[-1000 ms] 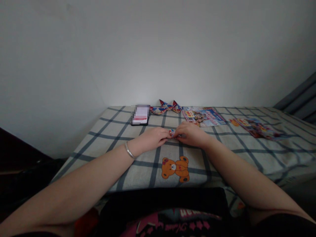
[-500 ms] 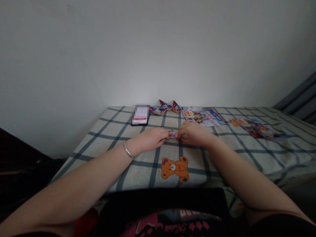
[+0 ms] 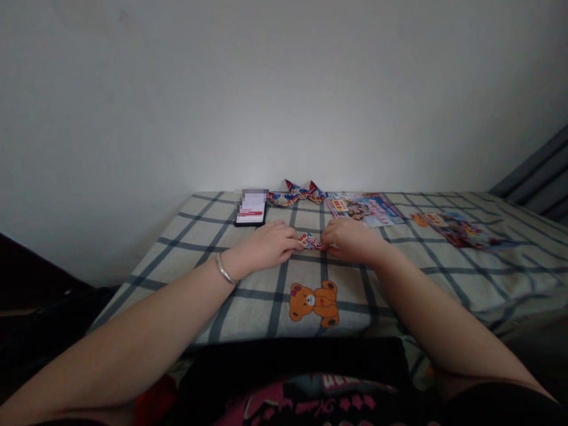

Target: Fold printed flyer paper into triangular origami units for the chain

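My left hand (image 3: 268, 244) and my right hand (image 3: 348, 239) meet over a checked sheet (image 3: 213, 278) on a bed. Between their fingertips lies a small folded piece of printed paper (image 3: 310, 241), red, white and blue. Both hands pinch it, the left at its left end, the right at its right end, pressing it against the sheet. A silver bangle (image 3: 222, 270) sits on my left wrist. An orange bear print (image 3: 314, 302) on the sheet lies just nearer to me than the hands.
A phone (image 3: 251, 208) lies at the back by the wall. Beside it are folded printed paper shapes (image 3: 297, 193). Two colourful printed sheets, the first flyer (image 3: 362, 208) and the second flyer (image 3: 461, 230), lie to the right. A dark rail (image 3: 532, 177) is at far right.
Both hands have shifted slightly away from me with the folded paper; more of the paper shows between the fingertips now.
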A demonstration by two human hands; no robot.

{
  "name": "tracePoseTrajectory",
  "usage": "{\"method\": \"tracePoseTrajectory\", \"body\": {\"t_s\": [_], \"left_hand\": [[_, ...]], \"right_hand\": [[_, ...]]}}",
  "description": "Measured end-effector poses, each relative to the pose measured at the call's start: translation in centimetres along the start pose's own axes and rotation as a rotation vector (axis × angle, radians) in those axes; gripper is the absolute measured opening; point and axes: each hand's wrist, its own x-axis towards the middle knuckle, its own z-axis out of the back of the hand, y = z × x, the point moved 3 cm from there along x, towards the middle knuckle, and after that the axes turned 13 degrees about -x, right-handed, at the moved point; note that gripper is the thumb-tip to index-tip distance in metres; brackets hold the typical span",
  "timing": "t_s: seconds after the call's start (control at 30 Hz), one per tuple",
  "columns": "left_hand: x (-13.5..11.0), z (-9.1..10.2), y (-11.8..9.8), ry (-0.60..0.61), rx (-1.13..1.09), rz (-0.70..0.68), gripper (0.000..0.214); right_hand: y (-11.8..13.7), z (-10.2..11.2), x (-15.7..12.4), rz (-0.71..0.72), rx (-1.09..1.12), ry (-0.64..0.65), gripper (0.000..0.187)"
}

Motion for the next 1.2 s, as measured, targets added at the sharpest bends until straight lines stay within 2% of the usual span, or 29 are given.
{"method": "tracePoseTrajectory", "body": {"t_s": [0.2,0.4,0.5,0.67,0.93,1.0,1.2], "left_hand": [[-0.5,0.9,0.4,0.086,-0.044,0.095,0.018],[-1.0,1.3,0.8,0.128,-0.074,-0.005,0.026],[-1.0,1.5,0.9,0.126,-0.062,-0.015,0.024],[-0.9,1.4,1.0,0.189,-0.088,-0.041,0.028],[-1.3,1.9,0.6,0.172,-0.115,-0.062,0.026],[-1.3,2.0,0.3,0.145,-0.106,-0.045,0.025],[-0.8,1.7,-0.4,0.058,-0.031,0.052,0.02]], "right_hand": [[-0.3,-0.2,-0.3,-0.041,0.001,0.034,0.019],[-1.0,-0.7,-0.4,-0.075,0.073,0.07,0.021],[-1.3,-1.0,-0.4,-0.095,0.092,0.086,0.02],[-1.9,-1.5,-0.8,-0.159,0.189,0.176,0.018],[-2.3,-1.5,-0.9,-0.162,0.276,0.225,0.02],[-2.1,-1.6,-0.8,-0.15,0.29,0.207,0.021],[-0.5,-0.7,-0.2,-0.103,0.227,0.042,0.014]]}}
